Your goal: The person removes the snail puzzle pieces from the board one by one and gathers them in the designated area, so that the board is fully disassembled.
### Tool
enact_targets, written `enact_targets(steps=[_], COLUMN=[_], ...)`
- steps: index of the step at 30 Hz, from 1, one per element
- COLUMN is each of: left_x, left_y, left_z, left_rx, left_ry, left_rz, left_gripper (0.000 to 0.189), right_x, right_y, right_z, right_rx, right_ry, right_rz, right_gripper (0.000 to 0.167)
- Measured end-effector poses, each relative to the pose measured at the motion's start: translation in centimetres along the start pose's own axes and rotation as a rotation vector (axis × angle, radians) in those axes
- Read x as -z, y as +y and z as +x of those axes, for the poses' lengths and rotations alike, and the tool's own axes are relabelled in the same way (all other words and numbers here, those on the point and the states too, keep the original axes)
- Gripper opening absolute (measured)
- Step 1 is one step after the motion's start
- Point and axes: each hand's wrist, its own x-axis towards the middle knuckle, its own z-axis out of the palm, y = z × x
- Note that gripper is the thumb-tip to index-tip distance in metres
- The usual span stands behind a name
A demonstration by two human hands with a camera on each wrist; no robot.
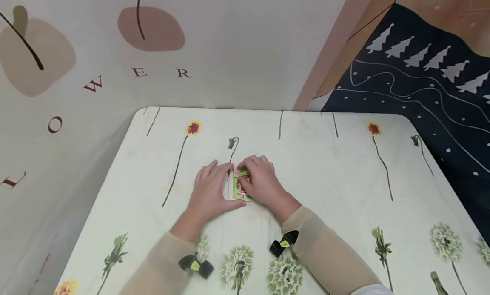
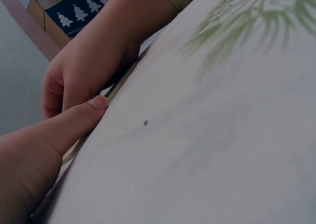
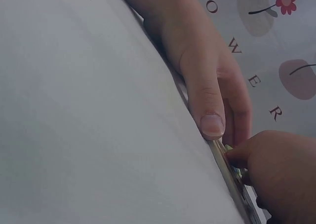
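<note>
A small flat board (image 1: 235, 196) with a bright green, pink and red picture, like a small puzzle, lies on the table between both hands. My left hand (image 1: 210, 193) rests at its left side, fingers extended, the thumb reaching along the near edge. In the left wrist view, that thumb (image 2: 81, 120) touches the board's edge. My right hand (image 1: 264, 182) bends over the board's right part, thumb and forefinger pinching at a small puzzle piece in the picture; the fingers hide most of it. From the right wrist, the board's pale edge (image 3: 228, 177) shows below the left thumb.
A white cloth with printed flowers covers the table (image 1: 325, 171). Behind it hangs a pale wall covering (image 1: 237, 52) with letters and flower shapes. A dark panel (image 1: 413, 86) with white trees stands at the right. Black wrist devices (image 1: 196, 266) sit on both sleeves.
</note>
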Motion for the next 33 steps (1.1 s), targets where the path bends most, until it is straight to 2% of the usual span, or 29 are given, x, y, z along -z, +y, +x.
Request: enact_targets(steps=[8,14,17,23,30,33], left_x=[0.4,0.2,0.1,0.1,0.2,0.1], left_y=[0.1,0.1,0.1,0.2,0.1,0.1], left_z=[0.1,-0.1,0.0,0.1,0.0,0.1], left_rx=[0.008,0.010,0.005,0.008,0.006,-0.013], left_ry=[-0.023,-0.026,-0.020,-0.028,-0.022,-0.011], left_rz=[0.009,0.018,0.016,0.010,0.008,0.008], left_gripper=[0.120,0.122,0.123,0.122,0.120,0.117], right_x=[-0.1,0.1,0.4,0.6,0.5,0.6], right_y=[0.6,1.0,1.0,1.1,1.3,1.6], right_z=[0.0,-0.2,-0.3,-0.3,-0.2,-0.4], right_rx=[0.171,0.310,0.317,0.277,0.279,0.243], right_ry=[0.103,0.109,0.096,0.057,0.064,0.065], right_rz=[0.010,-0.031,-0.071,-0.112,-0.091,-0.057], right_gripper=[0.025,0.028,0.028,0.030,0.029,0.027])
